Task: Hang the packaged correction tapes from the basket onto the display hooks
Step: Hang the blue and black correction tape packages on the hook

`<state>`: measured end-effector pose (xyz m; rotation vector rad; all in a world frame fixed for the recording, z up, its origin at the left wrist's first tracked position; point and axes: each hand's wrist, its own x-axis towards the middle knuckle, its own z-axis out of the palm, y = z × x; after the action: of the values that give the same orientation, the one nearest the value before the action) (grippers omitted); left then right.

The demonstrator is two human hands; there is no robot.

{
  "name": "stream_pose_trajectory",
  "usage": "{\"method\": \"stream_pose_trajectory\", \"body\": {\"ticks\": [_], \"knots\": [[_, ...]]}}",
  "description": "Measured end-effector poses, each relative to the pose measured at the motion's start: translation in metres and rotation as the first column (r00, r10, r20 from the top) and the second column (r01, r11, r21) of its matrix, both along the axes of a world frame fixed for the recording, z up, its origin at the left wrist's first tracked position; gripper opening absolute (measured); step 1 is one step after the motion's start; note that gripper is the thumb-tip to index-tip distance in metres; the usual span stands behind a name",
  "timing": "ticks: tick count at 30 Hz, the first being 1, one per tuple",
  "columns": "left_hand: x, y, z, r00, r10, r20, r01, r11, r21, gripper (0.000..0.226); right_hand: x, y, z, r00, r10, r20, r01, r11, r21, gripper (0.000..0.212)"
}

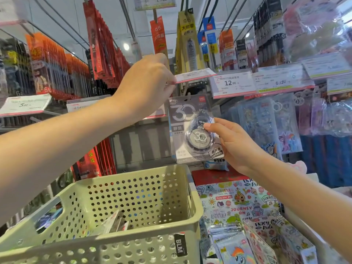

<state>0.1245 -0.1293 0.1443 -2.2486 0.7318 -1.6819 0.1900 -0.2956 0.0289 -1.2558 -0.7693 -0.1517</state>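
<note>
A grey packaged correction tape (187, 128) with a large "30" on its card hangs upright in front of the shelf. My right hand (231, 143) pinches its clear blister from the right. The card's top hole sits at a display hook (189, 95) just under a flipped-up price tag (194, 75). My left hand (146, 84) pinches the left edge of that price tag and holds it raised. The pale green perforated basket (133, 235) stands below, with a few more packages (114, 222) lying at its bottom.
Rows of red and yellow carded pen packs (102, 46) hang on long hooks above. Price tag holders (232, 83) line the shelf to the right. Cartoon sticker and pouch packs (240, 216) fill the lower right beside the basket.
</note>
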Motion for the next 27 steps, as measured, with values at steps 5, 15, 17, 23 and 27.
{"method": "stream_pose_trajectory", "body": {"ticks": [5, 15, 17, 23, 27], "knots": [[0.005, 0.003, -0.001, 1.0, -0.012, -0.029, 0.013, 0.999, 0.044, 0.022, 0.012, 0.001, 0.0, 0.995, -0.097, -0.02, 0.096, 0.993, -0.073, 0.015], [0.006, 0.005, -0.003, 0.998, -0.058, -0.022, 0.059, 0.997, 0.053, 0.022, 0.044, 0.012, -0.001, 0.987, -0.154, -0.052, 0.148, 0.983, -0.11, 0.031], [0.007, 0.005, -0.003, 0.998, -0.062, -0.017, 0.063, 0.997, 0.051, 0.021, 0.051, 0.014, -0.003, 0.981, -0.181, -0.067, 0.173, 0.978, -0.115, 0.034], [0.007, 0.006, -0.005, 0.998, -0.058, -0.012, 0.058, 0.997, 0.058, 0.022, 0.062, 0.021, -0.005, 0.976, -0.21, -0.06, 0.201, 0.97, -0.134, 0.019], [0.009, 0.007, -0.004, 0.998, -0.055, -0.024, 0.056, 0.997, 0.05, 0.023, 0.064, 0.025, -0.004, 0.977, -0.21, -0.045, 0.202, 0.97, -0.136, 0.019]]}}
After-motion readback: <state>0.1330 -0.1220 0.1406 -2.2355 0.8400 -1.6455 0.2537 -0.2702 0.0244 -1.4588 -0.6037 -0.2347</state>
